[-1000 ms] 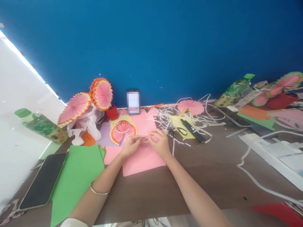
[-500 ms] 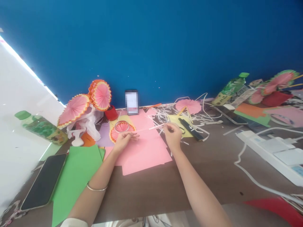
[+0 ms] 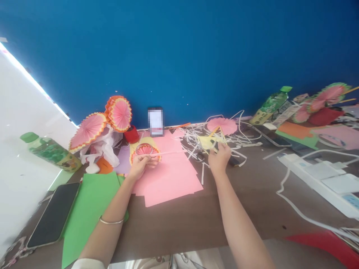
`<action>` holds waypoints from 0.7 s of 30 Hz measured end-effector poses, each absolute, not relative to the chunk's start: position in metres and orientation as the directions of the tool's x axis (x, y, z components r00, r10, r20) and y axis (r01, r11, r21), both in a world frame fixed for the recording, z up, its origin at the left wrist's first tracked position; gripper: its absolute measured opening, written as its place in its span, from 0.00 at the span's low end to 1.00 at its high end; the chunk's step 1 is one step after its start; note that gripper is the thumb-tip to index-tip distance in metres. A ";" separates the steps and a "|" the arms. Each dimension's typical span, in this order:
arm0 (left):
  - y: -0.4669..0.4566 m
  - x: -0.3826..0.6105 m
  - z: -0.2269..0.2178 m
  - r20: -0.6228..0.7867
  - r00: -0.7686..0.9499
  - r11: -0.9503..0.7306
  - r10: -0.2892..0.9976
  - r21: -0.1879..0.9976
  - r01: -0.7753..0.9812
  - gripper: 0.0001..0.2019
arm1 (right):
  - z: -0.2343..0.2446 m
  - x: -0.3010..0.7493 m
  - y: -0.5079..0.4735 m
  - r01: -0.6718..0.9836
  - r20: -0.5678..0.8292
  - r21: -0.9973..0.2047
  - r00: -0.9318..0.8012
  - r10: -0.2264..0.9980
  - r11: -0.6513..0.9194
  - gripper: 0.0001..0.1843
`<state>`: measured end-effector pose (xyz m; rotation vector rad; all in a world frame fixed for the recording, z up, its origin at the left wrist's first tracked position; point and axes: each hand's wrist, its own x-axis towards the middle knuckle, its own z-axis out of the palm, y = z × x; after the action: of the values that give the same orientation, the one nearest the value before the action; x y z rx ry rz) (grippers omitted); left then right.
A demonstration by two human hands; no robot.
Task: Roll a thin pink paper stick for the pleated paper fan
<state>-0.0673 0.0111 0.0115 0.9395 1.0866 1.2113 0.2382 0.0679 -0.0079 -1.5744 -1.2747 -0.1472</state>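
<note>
The left hand [image 3: 141, 165] is found pinched shut on one end of a thin paper strip [image 3: 168, 152], which is held out level towards the right, just above the pink sheets [image 3: 171, 183] spread on the worktop [image 3: 252, 198]. The hand itself sits just beside a pleated fan [image 3: 144, 150] lying flat at the far edge of those sheets. The right hand [image 3: 218, 158] is extended to the yellow paper [image 3: 206, 142], which lies partly raised at the edge of a heap of white trimmings [image 3: 193, 135]. Its fingers are curled at that paper's near edge, but it cannot be told whether anything is gripped there or merely touched. The step in hand is judged to be a fetch: the strip is kept ready in one hand while something is sought among the yellow paper and trimmings with the other. The next move is judged to call for a clean pick from the clutter without the loose trimmings being dragged along, and for the strip to be kept flat and uncreased. A green sheet [image 3: 89, 209] and a phone [image 3: 53, 215] are noted at the near left, well apart from both hands.
</note>
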 end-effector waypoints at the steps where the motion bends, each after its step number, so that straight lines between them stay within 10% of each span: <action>1: 0.011 -0.067 0.011 -0.132 0.029 0.135 0.991 0.962 -0.238 0.13 | -0.007 0.236 0.067 0.806 0.664 -0.581 0.391 0.637 0.112 0.21; 5: 0.011 -0.065 0.010 -0.136 0.035 0.140 0.990 0.961 -0.240 0.14 | 0.007 0.219 0.056 0.802 0.687 -0.556 0.295 0.664 0.220 0.21; 8: 0.010 -0.065 0.010 -0.136 0.023 0.138 0.990 0.957 -0.254 0.13 | 0.017 0.200 0.045 0.520 0.513 -0.772 0.171 0.841 0.365 0.16; 13: 0.009 -0.063 0.012 -0.064 0.089 0.094 0.994 0.914 -0.394 0.16 | 0.014 0.170 0.035 0.010 0.208 -0.978 0.059 0.976 0.207 0.15; 21: -0.001 -0.019 0.007 -0.053 0.047 0.068 0.998 0.885 -0.460 0.16 | 0.018 0.144 0.021 -0.137 0.106 -0.985 0.006 0.994 0.106 0.14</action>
<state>-0.0187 -0.0011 0.0069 0.8232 0.8573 1.3302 0.1437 0.0213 0.0180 -1.0297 -1.1570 1.1941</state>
